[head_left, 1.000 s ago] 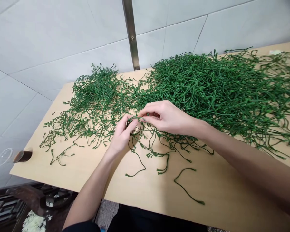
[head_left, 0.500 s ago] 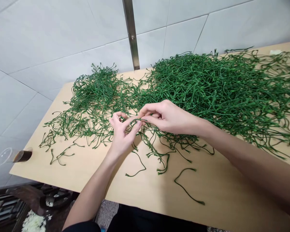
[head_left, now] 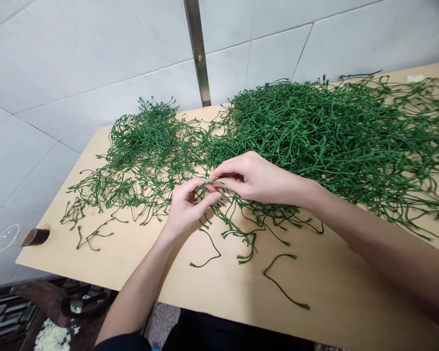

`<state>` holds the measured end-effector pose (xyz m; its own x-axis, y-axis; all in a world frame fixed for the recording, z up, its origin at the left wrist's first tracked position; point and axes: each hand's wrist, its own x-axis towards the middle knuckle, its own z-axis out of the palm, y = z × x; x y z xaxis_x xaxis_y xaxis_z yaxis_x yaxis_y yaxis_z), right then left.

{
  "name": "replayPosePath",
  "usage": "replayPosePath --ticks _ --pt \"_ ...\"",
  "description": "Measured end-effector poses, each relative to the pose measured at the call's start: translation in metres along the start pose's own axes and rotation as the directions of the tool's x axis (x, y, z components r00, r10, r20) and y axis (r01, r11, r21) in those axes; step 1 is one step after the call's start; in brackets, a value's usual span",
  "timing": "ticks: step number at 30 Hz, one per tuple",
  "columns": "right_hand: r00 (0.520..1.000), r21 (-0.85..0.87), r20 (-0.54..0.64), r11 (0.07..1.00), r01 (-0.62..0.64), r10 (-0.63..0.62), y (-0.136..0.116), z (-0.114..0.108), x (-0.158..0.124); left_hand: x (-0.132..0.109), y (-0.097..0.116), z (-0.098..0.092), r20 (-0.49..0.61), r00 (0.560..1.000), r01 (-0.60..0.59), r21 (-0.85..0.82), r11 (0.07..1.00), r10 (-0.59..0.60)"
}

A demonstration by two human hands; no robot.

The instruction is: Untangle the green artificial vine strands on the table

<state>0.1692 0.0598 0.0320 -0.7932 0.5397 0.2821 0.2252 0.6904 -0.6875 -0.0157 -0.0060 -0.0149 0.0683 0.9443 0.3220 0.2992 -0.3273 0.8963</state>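
Observation:
A short green cord lies bent between my two hands. My left hand is closed around it, with the thumb stretched toward the right fingertips. My right hand pinches the cord's other end between thumb and fingers. The fingertips of both hands meet, so part of the cord is hidden. Under and behind them spreads a big tangled pile of green cords with small frayed-looking ends. A smaller heap lies to the left.
Single cords lie loose on the pale wooden table near its front. A clear cup with dark liquid lies or tilts at the left edge. A tiled wall with a metal strip stands behind. White scraps are below left.
My left hand's fingers have uncurled and moved right, closing in around the cord beside the right fingertips. My right hand has stayed nearly in place.

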Motion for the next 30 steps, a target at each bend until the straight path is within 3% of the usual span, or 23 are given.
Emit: replayPosePath --ticks 4,11,16,20,27,30 --pt "0.998 -0.037 0.056 0.999 -0.001 0.003 -0.003 -0.001 0.001 0.0 0.001 -0.002 0.026 0.993 0.116 -0.068 0.991 -0.114" --pt "0.996 -0.049 0.076 0.998 -0.049 0.052 -0.008 -0.001 0.0 0.0 0.006 -0.006 0.184 0.953 0.264 -0.104 0.959 -0.242" --pt "0.989 -0.07 0.146 0.997 0.013 -0.003 -0.009 -0.001 -0.002 -0.001 0.005 -0.011 0.191 0.971 0.161 -0.062 0.985 -0.147" --pt "0.969 0.077 0.231 0.995 0.066 -0.082 -0.012 -0.001 -0.004 -0.004 0.0 -0.013 0.208 0.974 0.127 -0.158 0.979 -0.093" --pt "0.976 0.338 0.215 0.939 -0.063 -0.012 -0.013 0.013 -0.001 -0.008 0.003 -0.007 0.236 0.971 0.032 -0.314 0.949 0.045" --pt "0.977 0.362 0.202 0.921 -0.141 0.07 -0.014 0.018 0.0 -0.01 0.003 -0.004 0.2 0.979 0.026 -0.317 0.948 0.04"
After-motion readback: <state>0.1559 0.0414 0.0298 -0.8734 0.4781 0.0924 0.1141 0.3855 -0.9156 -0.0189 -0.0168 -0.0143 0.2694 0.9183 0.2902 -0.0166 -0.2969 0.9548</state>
